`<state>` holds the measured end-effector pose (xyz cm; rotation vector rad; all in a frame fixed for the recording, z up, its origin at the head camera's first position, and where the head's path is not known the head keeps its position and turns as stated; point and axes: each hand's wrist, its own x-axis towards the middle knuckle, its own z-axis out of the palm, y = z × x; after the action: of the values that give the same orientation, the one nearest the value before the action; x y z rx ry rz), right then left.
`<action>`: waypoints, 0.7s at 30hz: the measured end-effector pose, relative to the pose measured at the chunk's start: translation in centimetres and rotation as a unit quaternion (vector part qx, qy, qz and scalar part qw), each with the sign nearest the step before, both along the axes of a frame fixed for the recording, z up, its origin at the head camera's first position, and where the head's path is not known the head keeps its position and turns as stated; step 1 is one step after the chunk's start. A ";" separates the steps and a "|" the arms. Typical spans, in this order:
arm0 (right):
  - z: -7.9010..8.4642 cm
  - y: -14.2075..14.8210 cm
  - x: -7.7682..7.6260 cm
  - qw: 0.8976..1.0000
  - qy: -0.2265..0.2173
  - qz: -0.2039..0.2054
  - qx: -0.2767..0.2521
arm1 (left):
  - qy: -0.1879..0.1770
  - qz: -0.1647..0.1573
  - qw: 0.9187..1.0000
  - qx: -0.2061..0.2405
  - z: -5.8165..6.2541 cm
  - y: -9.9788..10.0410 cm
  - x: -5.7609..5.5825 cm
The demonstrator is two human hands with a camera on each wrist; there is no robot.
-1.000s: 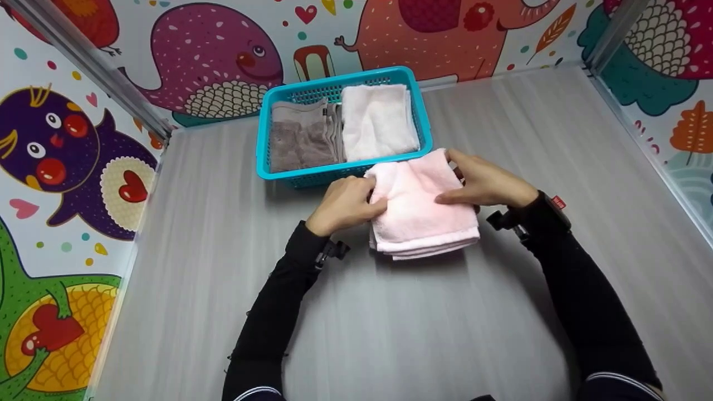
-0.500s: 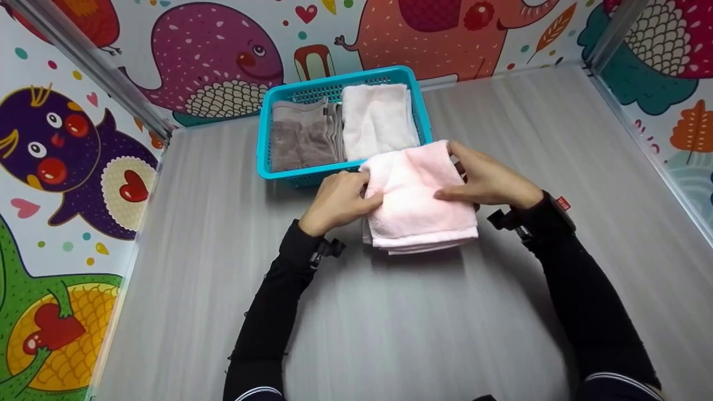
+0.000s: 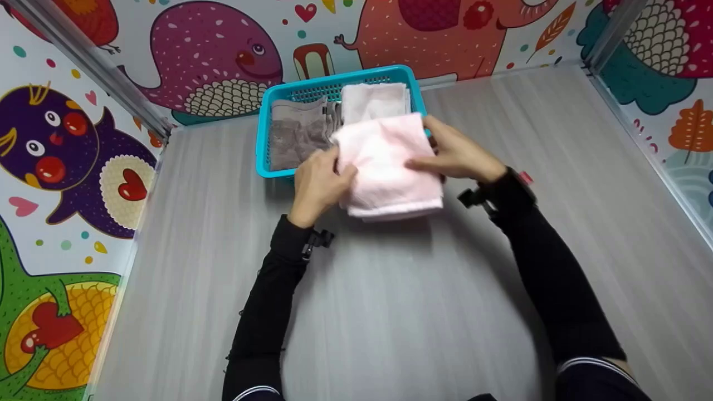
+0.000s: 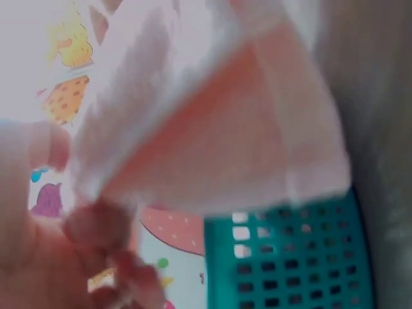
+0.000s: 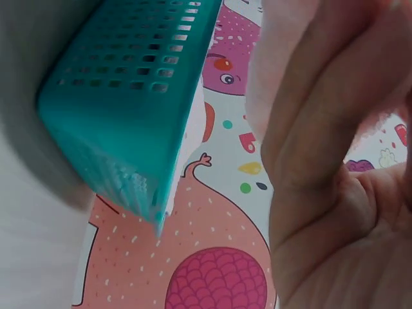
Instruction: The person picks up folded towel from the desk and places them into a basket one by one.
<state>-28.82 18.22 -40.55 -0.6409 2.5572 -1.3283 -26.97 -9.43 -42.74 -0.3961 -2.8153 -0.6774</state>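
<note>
A folded pink towel (image 3: pixel 390 172) is held up in both hands over the front rim of a teal plastic basket (image 3: pixel 273 174). At its left edge my left hand (image 3: pixel 320 184) pinches it, thumb on top and fingers beneath. My right hand (image 3: pixel 459 150) grips the opposite edge in the same way. Inside the basket, folded grey towels (image 3: pixel 298 133) fill the left part. A folded whitish towel (image 3: pixel 373 102) lies in the right part, its front half hidden by the pink one. In the left wrist view the pink towel (image 4: pixel 219 135) is blurred, hanging in layers.
The basket stands on a pale wood-grain surface (image 3: pixel 412 312), near the back wall (image 3: pixel 323 22). Cartoon-printed panels (image 3: pixel 67 167) enclose the left, back and right sides. Metal corner posts (image 3: pixel 100 72) join the panels.
Both hands have carried the pink towel forward and left, from in front of the basket to above its front rim. It now covers part of the whitish towel.
</note>
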 end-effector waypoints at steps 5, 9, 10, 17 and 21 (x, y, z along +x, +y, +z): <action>0.5 -2.5 -2.3 1.000 0.019 -0.007 0.005 | 0.002 0.037 0.998 0.041 -0.1 -1.4 -1.0; 0.9 -4.5 -3.9 1.000 0.014 -0.015 0.016 | 0.004 0.057 0.995 0.086 -0.3 -2.4 -1.8; 0.9 -5.0 -4.2 1.000 0.010 -0.015 0.017 | 0.010 0.061 0.994 0.095 -0.4 -2.7 -1.9; 1.2 -7.6 -5.7 1.000 0.003 -0.019 0.006 | 0.074 0.071 0.976 0.192 -1.3 -4.1 -3.2; 1.0 -8.9 -6.2 0.999 0.028 -0.031 0.006 | 0.098 0.058 0.974 0.197 -1.6 -5.1 -3.8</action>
<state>-34.97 9.29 -39.58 -0.6094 2.6475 -1.3326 -30.81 -14.55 -44.30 -0.2106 -2.4204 -1.0768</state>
